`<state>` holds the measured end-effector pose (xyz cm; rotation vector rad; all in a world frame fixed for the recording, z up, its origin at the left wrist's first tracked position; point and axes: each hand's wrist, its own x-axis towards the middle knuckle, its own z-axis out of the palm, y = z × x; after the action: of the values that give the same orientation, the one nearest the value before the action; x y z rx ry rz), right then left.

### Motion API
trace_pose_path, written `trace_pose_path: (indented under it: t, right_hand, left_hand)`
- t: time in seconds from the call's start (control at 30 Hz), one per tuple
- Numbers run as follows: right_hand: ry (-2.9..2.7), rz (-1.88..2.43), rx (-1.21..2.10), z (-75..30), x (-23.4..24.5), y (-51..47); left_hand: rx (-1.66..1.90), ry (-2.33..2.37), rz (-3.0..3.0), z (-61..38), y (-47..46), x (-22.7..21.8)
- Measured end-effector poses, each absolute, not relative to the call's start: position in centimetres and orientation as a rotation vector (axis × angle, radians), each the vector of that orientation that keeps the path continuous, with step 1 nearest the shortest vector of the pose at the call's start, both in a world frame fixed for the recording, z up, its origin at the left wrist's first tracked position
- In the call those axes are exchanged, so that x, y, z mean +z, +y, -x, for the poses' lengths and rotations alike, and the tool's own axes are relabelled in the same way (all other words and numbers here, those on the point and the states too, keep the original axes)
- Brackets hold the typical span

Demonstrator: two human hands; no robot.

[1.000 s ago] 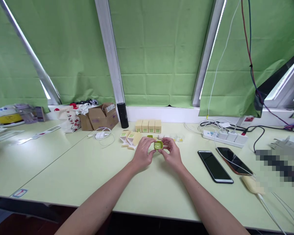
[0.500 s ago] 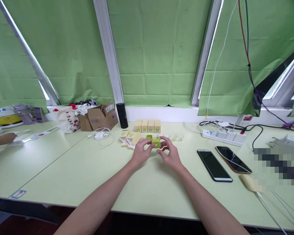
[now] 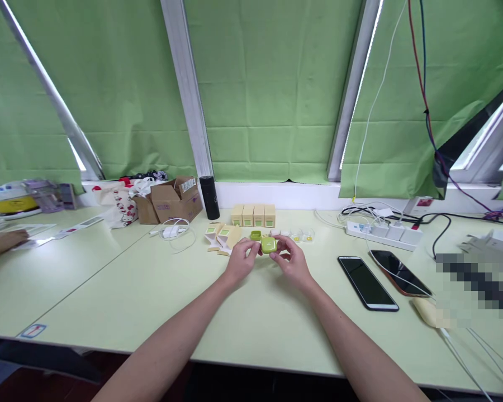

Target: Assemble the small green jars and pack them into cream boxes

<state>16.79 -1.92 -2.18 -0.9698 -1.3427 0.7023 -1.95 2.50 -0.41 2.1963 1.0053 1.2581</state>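
Note:
Both my hands meet over the middle of the pale green table (image 3: 159,290). Between them is a small green case (image 3: 269,244), held just above the tabletop. My left hand (image 3: 242,261) pinches its left side with thumb and fingers. My right hand (image 3: 292,261) grips its right side, fingers curled round it. Just behind the case lies another small green piece (image 3: 255,235). A row of small yellow boxes (image 3: 254,215) stands further back, and opened yellow boxes (image 3: 221,237) lie to the left of my hands.
Two phones (image 3: 368,282) lie to the right, with a white power strip (image 3: 381,233) and cables behind them. A black bottle (image 3: 209,197) and a cardboard box (image 3: 172,201) stand at the back left. Another person's hand (image 3: 6,241) rests at the far left.
The green case, seen open a second ago, now looks closed between my fingers. The other person's hand at the far left has come further onto the table.

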Motion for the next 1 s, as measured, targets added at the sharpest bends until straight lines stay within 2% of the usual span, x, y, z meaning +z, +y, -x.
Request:
trace_pose_path:
  t: [0.2, 0.43, 0.77, 1.0]
  right_hand:
    - [-1.265, 0.888, 0.875, -17.2, -2.7, -1.3]
    - [-1.269, 0.867, 0.932, -17.3, -2.9, -1.2]
    - [-1.313, 0.93, 0.889, -17.1, -3.0, -1.3]
    - [-1.323, 1.074, 0.697, -17.2, -4.4, -0.9]
  left_hand:
    - [1.351, 0.949, -2.332, 2.3, 2.7, -0.6]
    - [1.342, 0.862, -2.498, 2.3, 2.1, -0.1]
    - [1.179, 0.741, -2.658, 2.2, 1.0, 0.0]
    - [1.374, 0.978, -2.296, 2.3, 2.7, -0.4]
